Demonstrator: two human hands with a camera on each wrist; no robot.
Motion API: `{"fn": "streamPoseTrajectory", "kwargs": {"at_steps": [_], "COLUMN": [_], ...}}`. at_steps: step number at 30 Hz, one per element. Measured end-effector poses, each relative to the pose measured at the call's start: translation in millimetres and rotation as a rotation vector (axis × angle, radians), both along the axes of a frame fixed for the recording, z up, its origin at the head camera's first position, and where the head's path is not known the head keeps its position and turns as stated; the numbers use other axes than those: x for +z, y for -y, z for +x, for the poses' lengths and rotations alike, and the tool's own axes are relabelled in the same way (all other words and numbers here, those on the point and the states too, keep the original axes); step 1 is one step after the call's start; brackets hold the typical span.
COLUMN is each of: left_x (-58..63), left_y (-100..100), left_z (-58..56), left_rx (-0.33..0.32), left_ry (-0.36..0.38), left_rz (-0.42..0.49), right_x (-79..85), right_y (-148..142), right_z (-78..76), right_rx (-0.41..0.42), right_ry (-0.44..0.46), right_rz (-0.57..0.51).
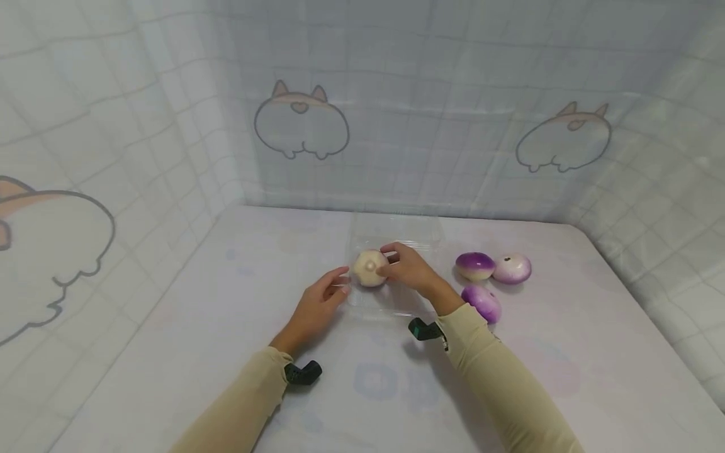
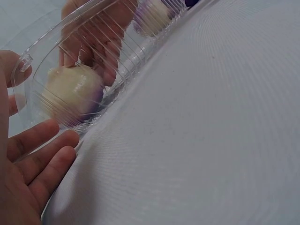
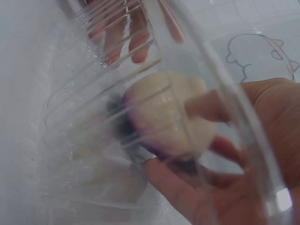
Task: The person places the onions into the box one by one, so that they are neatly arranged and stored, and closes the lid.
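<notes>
Head: right hand (image 1: 416,270) clamped on a purple-and-white onion (image 1: 368,267), which is inside the clear plastic clamshell (image 1: 391,313), toward its 9 o'clock side. Left hand (image 1: 317,307) at the onion's 8 o'clock, digits apart, relaxed, just beside the box. Three loose onions (image 1: 474,267) on the table (image 1: 260,314), 3 to 4 o'clock.

Left wrist: onion shows through the ribbed wall (image 2: 129,63), right hand on it from 1 o'clock. Left thumb and fingers spread, not squeezing; can't tell if they touch plastic. Light backing there should stop skating; a hard pinch would probably flex it.

Right wrist: thumb on the onion's 3 o'clock side, fingers curled round 5 o'clock. Floor contact: can't tell. Round body likely rolls, so lower slowly, release only once settled, withdraw clear of the rim (image 3: 258,140).
</notes>
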State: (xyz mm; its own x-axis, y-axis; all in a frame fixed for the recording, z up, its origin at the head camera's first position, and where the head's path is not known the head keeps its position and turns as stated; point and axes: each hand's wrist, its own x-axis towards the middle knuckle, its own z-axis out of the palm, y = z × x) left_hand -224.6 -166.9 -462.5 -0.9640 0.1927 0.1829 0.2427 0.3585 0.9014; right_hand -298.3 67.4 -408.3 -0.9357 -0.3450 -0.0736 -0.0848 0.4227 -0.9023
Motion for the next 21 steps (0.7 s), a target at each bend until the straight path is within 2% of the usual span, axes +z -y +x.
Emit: {"fn": "streamPoseTrajectory", "kwargs": {"at_steps": [10, 16, 21], "left_x": [-2.7, -3.4, 1.3], "left_y": [0.3, 2.5, -0.3], "left_z": [-1.1, 0.3, 2.1], "left_rx": [0.014, 0.002, 0.001], "left_ry": [-0.008, 0.012, 0.024], "left_rz": [-0.010, -0.001, 0.004], "right_x": [-1.3, -2.6, 2.1], "right_y": [-0.6, -0.4, -2.2], "right_z": [0.9, 3.9, 4.5], "right_rx": [0.011, -0.002, -0.008], "right_ry": [-0.088, -0.057, -0.033], "right_rz": [0.031, 0.063, 0.031]}}
